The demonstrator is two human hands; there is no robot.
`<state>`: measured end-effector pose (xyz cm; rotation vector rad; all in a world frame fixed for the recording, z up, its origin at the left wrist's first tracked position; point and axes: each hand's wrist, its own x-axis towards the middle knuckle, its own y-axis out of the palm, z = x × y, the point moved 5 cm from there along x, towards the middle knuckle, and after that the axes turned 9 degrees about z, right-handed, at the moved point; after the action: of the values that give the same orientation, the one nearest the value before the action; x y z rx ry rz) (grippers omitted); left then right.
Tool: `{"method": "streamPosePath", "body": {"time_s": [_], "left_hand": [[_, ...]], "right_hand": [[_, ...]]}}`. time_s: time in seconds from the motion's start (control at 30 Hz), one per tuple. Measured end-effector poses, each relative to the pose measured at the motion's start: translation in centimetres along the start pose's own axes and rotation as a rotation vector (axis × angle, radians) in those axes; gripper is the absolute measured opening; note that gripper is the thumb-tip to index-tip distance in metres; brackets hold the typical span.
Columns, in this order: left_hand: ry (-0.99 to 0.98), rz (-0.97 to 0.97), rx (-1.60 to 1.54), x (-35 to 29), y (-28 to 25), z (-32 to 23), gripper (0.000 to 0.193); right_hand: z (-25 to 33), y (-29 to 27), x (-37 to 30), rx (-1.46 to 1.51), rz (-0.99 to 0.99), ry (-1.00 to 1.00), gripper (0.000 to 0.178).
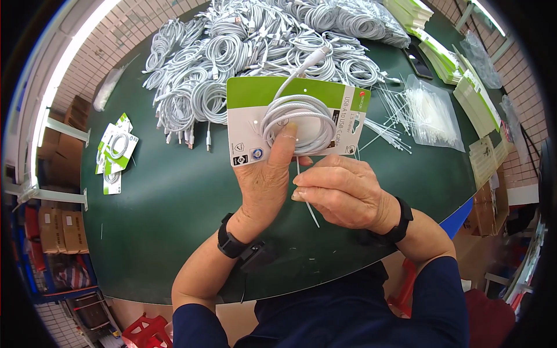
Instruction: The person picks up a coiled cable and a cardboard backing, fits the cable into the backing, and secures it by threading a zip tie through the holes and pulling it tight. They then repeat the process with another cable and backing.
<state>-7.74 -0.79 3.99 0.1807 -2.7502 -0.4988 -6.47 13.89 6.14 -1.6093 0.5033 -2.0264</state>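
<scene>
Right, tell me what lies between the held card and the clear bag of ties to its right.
Loose white ties lie on the table between the card and the bag, as the head view shows.

I see a white braided cable point(301, 103) coiled in several loops against a green-and-white card point(246, 124), one connector end sticking up past the card's top edge. The card's printed face is toward my camera. Below its lower edge, a thin white cable tie point(313, 215) slants down, partly hidden from me
</scene>
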Motion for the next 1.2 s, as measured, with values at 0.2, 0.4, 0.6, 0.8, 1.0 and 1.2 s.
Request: {"method": "streamPosePath", "body": {"time_s": [0.2,0.4,0.6,0.8,1.0,1.2], "left_hand": [[-0.009,0.021,-0.032,-0.1,0.2,0.1,0.036],[0.136,0.049,0.136,-0.2,-0.5,0.9,0.031],[-0.112,0.052,-0.033,-1.3,0.8,1.3,0.027],[-0.121,0.074,-0.049,-1.3,1.0,1.4,0.023],[-0.122,0.049,-0.077,-1.1,0.6,1.8,0.023],[-0.149,0.038,-0.105,-1.1,0.2,2.2,0.024]], "right_hand": [[0.0,0.0,0.0,0.019,-0.003,0.009,0.033],[-0.2,-0.3,0.6,-0.019,0.002,0.079,0.031],[-2.2,-1.7,0.0,0.023,-0.198,0.300,0.026],[-3.2,-2.3,0.6,-0.089,-0.149,0.276,0.024],[-2.3,-2.1,1.0,-0.256,-0.065,0.221,0.028],[-1.7,-2.1,0.7,-0.351,0.027,0.133,0.036]]}}
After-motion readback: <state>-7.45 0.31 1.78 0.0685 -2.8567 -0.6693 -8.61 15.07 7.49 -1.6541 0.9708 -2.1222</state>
